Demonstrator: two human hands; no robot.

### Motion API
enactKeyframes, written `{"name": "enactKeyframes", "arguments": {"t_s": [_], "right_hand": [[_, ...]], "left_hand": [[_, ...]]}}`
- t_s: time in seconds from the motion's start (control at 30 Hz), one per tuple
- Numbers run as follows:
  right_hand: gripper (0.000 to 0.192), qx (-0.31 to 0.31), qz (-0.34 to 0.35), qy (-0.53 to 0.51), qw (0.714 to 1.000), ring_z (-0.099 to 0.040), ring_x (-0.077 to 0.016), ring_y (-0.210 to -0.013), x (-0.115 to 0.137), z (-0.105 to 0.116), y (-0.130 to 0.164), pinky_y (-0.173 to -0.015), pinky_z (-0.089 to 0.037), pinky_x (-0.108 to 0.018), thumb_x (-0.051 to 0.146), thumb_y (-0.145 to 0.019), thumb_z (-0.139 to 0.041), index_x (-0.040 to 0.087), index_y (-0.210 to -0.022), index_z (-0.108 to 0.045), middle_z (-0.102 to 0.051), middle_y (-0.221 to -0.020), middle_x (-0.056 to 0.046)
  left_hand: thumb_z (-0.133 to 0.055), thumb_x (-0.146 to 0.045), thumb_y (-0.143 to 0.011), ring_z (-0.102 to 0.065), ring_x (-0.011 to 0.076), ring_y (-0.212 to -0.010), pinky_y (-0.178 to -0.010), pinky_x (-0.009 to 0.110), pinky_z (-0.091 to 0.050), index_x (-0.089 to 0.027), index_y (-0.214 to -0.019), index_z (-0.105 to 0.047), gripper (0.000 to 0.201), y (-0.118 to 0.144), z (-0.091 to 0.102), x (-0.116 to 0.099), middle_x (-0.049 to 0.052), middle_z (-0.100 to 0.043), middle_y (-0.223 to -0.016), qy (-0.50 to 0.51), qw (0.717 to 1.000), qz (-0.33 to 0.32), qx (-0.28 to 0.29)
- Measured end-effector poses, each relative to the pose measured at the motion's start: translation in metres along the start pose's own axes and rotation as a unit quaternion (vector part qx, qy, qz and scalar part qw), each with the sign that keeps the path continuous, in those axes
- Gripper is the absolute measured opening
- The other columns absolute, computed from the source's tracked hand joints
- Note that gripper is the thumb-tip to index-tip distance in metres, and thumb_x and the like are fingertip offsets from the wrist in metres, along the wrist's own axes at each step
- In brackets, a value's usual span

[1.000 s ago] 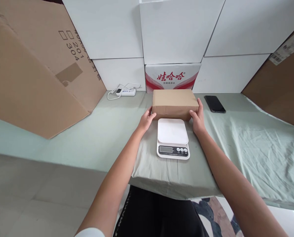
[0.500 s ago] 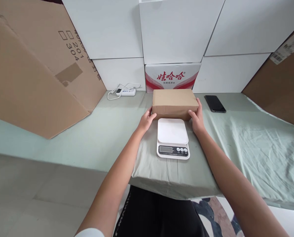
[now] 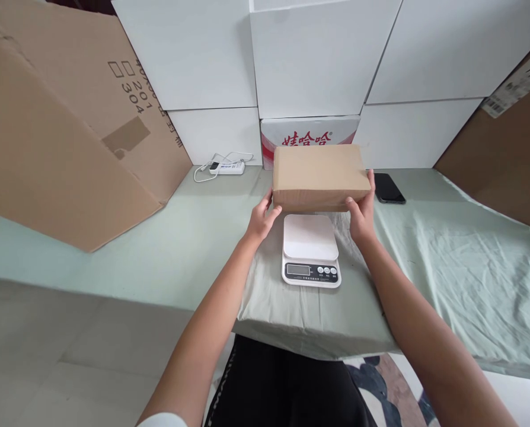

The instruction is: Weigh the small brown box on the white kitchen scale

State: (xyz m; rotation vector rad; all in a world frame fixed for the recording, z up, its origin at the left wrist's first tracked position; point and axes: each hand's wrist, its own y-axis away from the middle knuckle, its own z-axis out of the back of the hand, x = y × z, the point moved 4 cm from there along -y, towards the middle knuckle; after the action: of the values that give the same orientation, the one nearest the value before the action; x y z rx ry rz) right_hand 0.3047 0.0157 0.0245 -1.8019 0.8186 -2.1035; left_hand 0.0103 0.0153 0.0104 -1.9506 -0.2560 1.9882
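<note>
A closed brown cardboard box is held between my two hands, raised off the tablecloth just behind the scale. My left hand grips its left end, thumb on the front face and fingers round the side. At the right end, my right hand holds it the same way, thumb in front. Nearer to me lies a white kitchen scale with a bare platform, a small display and several buttons. The box hangs beyond the platform's back edge, and its underside is hidden.
White boxes form a wall at the back. A black phone lies at the right, a white power strip with a cable at the left. Large cardboard pieces stand left and right. Green cloth covers the table.
Both hands have lifted the cardboard box off the cloth; it now looks larger and covers more of the printed box behind. The scale stays in place.
</note>
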Motion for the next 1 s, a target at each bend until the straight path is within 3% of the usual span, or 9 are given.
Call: {"name": "enactKeyframes", "arguments": {"t_s": [0.2, 0.3, 0.4, 0.57, 0.73, 0.87, 1.0], "right_hand": [[0.113, -0.013, 0.016, 0.071, 0.997, -0.014, -0.036, -0.184, 0.024, 0.028, 0.044, -0.15, -0.015, -0.062, 0.083, -0.093, -0.067, 0.03, -0.182, -0.023, -0.02, -0.196, -0.009], [0.115, -0.022, 0.014, 0.095, 0.995, -0.018, -0.0393, -0.183, 0.023, 0.039, 0.076, -0.149, -0.018, -0.064, 0.084, -0.094, -0.066, 0.024, -0.182, -0.023, -0.026, -0.193, -0.015], [0.111, -0.029, 0.023, 0.1, 0.994, -0.022, -0.0406, -0.182, 0.022, 0.041, 0.093, -0.147, -0.025, -0.064, 0.082, -0.096, -0.064, 0.022, -0.182, -0.026, -0.032, -0.19, -0.019], [0.107, -0.023, 0.027, 0.09, 0.995, -0.023, -0.0439, -0.181, 0.016, 0.036, 0.091, -0.144, -0.03, -0.07, 0.083, -0.097, -0.064, 0.028, -0.181, -0.029, -0.023, -0.194, -0.016], [0.097, -0.009, 0.053, 0.086, 0.995, -0.03, -0.0407, -0.178, 0.007, 0.035, 0.083, -0.14, -0.037, -0.072, 0.081, -0.098, -0.063, 0.038, -0.18, -0.032, -0.027, -0.192, -0.011], [0.093, -0.004, 0.065, 0.084, 0.994, -0.043, -0.0377, -0.171, 0.0, 0.031, 0.076, -0.14, -0.037, -0.073, 0.082, -0.097, -0.062, 0.045, -0.178, -0.032, -0.043, -0.184, -0.009], [0.1, -0.005, 0.062, 0.078, 0.995, -0.044, -0.0406, -0.169, -0.002, 0.03, 0.072, -0.141, -0.033, -0.073, 0.087, -0.094, -0.062, 0.039, -0.177, -0.033, -0.042, -0.183, -0.012]], "left_hand": [[-0.068, -0.06, -0.102, -0.043, 0.0375, -0.174, -0.144, 0.055, -0.037, -0.026, -0.17, -0.056, 0.077, 0.058, 0.008, -0.018, 0.006, -0.054, -0.181, 0.0, 0.999, -0.035, 0.013], [-0.068, -0.059, -0.104, -0.046, 0.0385, -0.172, -0.143, 0.056, -0.038, -0.027, -0.17, -0.056, 0.074, 0.09, 0.009, -0.019, 0.007, -0.053, -0.181, 0.002, 0.999, -0.036, 0.027], [-0.067, -0.06, -0.104, -0.048, 0.0392, -0.17, -0.143, 0.057, -0.039, -0.026, -0.17, -0.057, 0.075, 0.106, 0.009, -0.018, 0.009, -0.054, -0.181, 0.006, 0.999, -0.035, 0.031], [-0.068, -0.061, -0.103, -0.049, 0.0412, -0.169, -0.141, 0.06, -0.04, -0.024, -0.168, -0.06, 0.075, 0.102, 0.009, -0.014, 0.012, -0.057, -0.178, -0.005, 1.0, -0.001, 0.017], [-0.068, -0.059, -0.101, -0.053, 0.0409, -0.166, -0.14, 0.06, -0.041, -0.022, -0.165, -0.062, 0.075, 0.092, 0.009, -0.011, 0.014, -0.062, -0.174, -0.008, 1.0, 0.007, 0.004], [-0.069, -0.06, -0.1, -0.054, 0.0404, -0.166, -0.139, 0.059, -0.042, -0.022, -0.164, -0.063, 0.075, 0.087, 0.008, -0.008, 0.013, -0.063, -0.173, 0.0, 1.0, 0.007, -0.006], [-0.069, -0.061, -0.099, -0.054, 0.0401, -0.166, -0.14, 0.059, -0.042, -0.023, -0.164, -0.063, 0.076, 0.085, 0.009, -0.006, 0.013, -0.062, -0.174, -0.001, 1.0, 0.006, -0.006]]}}
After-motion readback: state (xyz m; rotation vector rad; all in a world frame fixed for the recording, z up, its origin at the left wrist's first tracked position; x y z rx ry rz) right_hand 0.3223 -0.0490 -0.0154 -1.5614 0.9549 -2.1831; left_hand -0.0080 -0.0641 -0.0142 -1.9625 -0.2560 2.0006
